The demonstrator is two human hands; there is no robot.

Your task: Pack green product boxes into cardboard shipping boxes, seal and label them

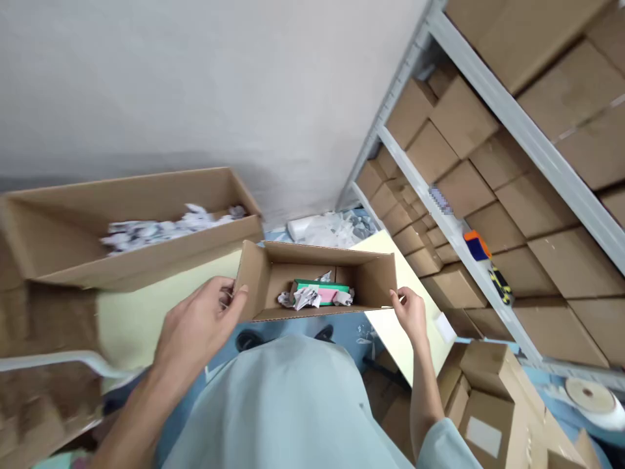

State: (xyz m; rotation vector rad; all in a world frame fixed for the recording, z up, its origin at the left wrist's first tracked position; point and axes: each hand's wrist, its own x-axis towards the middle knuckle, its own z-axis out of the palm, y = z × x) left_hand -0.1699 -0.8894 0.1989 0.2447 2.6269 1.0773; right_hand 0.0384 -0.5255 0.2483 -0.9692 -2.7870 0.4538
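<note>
An open cardboard box (317, 251) is held up in front of my body, one hand at each end. My left hand (205, 319) pinches its left end wall, thumb on the outside. At the right end wall, the fingers of my right hand (409, 314) grip the lower corner. Inside lies a small green and pink box (328, 294), with crumpled paper (306, 298) over and beside it. The bottom of the held box is hidden from this angle.
A larger open carton (146, 260) with shredded paper (166, 228) stands on a pale table (131, 326) at left. Shelves of cardboard boxes (463, 176) line the right. Open cartons (488, 391) and a white roll (590, 394) sit lower right; clear plastic (336, 228) lies behind.
</note>
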